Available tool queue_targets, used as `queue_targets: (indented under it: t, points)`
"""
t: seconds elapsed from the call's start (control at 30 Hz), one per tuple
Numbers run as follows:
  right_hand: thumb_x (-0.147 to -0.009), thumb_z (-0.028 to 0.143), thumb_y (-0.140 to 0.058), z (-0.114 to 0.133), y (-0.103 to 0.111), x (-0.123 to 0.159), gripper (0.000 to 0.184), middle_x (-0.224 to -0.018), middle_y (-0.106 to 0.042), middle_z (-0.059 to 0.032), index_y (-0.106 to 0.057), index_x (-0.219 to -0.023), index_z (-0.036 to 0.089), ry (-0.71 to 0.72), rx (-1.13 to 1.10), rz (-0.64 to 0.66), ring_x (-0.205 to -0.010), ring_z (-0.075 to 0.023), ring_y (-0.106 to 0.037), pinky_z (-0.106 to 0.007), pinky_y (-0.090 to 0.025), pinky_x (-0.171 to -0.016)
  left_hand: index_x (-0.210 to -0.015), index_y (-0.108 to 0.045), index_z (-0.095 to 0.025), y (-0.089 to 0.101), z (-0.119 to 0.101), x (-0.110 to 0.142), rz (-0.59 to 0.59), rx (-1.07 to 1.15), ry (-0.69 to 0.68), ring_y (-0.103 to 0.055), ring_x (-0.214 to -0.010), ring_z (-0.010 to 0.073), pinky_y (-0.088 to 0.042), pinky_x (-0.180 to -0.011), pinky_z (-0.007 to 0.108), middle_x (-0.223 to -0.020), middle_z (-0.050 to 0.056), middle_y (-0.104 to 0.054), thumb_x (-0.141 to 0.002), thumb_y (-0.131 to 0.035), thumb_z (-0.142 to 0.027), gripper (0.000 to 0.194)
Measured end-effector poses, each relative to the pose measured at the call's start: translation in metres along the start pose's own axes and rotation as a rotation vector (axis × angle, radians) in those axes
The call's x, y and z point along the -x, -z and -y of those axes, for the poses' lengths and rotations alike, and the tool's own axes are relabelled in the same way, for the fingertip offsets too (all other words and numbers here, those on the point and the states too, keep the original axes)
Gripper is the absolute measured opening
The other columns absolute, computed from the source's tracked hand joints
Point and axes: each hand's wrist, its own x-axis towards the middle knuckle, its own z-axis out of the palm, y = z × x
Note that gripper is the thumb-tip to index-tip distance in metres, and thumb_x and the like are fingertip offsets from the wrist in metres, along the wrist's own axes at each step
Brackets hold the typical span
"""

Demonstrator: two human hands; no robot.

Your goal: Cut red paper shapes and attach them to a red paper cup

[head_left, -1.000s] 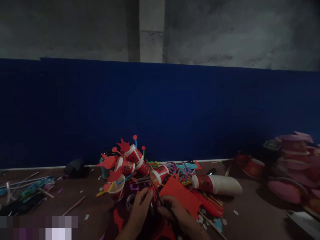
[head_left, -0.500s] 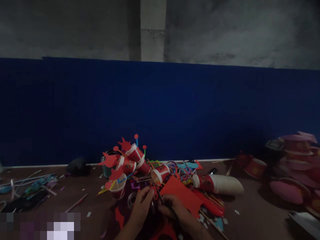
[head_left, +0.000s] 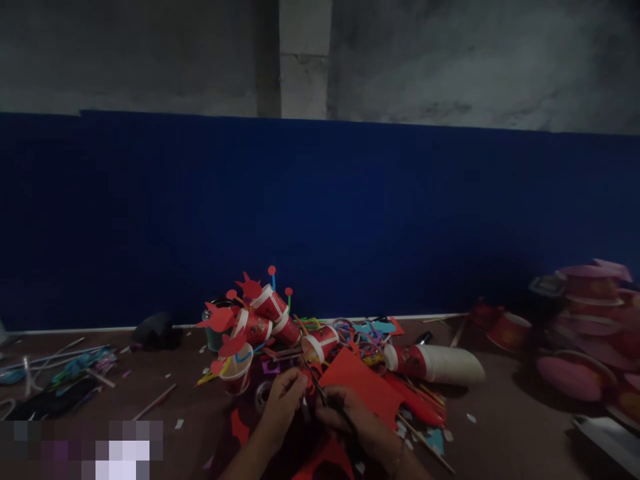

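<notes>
Scissors [head_left: 316, 385] are gripped in my right hand [head_left: 341, 408], their blades pointing up and away from me. My left hand [head_left: 287, 395] is closed in a pinch on a small piece of red paper [head_left: 311, 381], which lies against the blades. Just beyond and to the right is a larger sheet of red paper [head_left: 357, 387]. A red paper cup [head_left: 320, 344] lies on its side past my fingertips. To the left of my left hand, a roll of tape [head_left: 263, 396] sits on the table. More red paper [head_left: 327, 460] lies below my hands.
Decorated red cups [head_left: 235, 367] with paper shapes and coloured stems cluster at centre left. A stack of paper cups [head_left: 450, 367] lies to the right. Pink and red cup constructions [head_left: 593, 320] stand far right. Thin sticks and scraps [head_left: 75, 367] litter the left; a blue panel [head_left: 320, 213] rises behind.
My hands stay close together with the scissors at the red paper, and the paper piece has shifted slightly. The view has tilted a little.
</notes>
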Motion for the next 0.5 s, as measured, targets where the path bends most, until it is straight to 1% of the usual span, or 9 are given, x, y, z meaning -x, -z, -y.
queue_targets:
  t: [0.13,0.27,0.4,0.5]
  points:
    - [-0.065,0.059,-0.064,0.001,0.001,0.0,0.044,-0.052,-0.044,0.0068,-0.056,-0.075,0.017,0.014,0.016,0.029,-0.039,-0.0044,-0.034,-0.017,-0.025,-0.037,-0.055,-0.036,-0.02,0.0,-0.002,0.0,-0.004,0.018,0.028,-0.02,-0.041,0.0037,-0.013,-0.04,0.018,-0.045,-0.011,-0.026,-0.062,-0.064,-0.057,0.047]
    - [-0.064,0.058,-0.065,0.003,0.002,0.0,0.043,-0.049,-0.042,0.0075,-0.054,-0.068,0.017,0.041,0.017,0.031,-0.038,-0.0038,-0.033,-0.016,-0.025,-0.036,-0.055,-0.036,-0.02,0.0,-0.008,0.001,-0.005,0.057,0.076,-0.017,-0.04,0.0027,-0.01,-0.04,0.018,-0.044,-0.011,-0.026,-0.059,-0.067,-0.055,0.046]
    - [-0.063,0.055,-0.068,0.0,0.006,-0.001,0.04,-0.047,-0.043,0.0085,-0.056,-0.071,0.018,-0.006,0.029,0.042,-0.036,-0.0036,-0.033,-0.016,-0.027,-0.034,-0.054,-0.038,-0.019,-0.002,-0.014,0.003,0.001,0.119,0.116,-0.018,-0.037,0.0016,-0.009,-0.039,0.018,-0.042,-0.011,-0.029,-0.058,-0.068,-0.047,0.041]
    - [-0.062,0.051,-0.07,-0.002,0.009,-0.002,0.037,-0.044,-0.044,0.009,-0.056,-0.071,0.018,-0.04,0.037,0.027,-0.034,-0.0041,-0.035,-0.016,-0.028,-0.033,-0.052,-0.036,-0.019,-0.001,-0.019,0.002,0.01,0.17,0.125,-0.018,-0.035,0.0015,-0.009,-0.038,0.018,-0.04,-0.011,-0.029,-0.059,-0.065,-0.041,0.038]
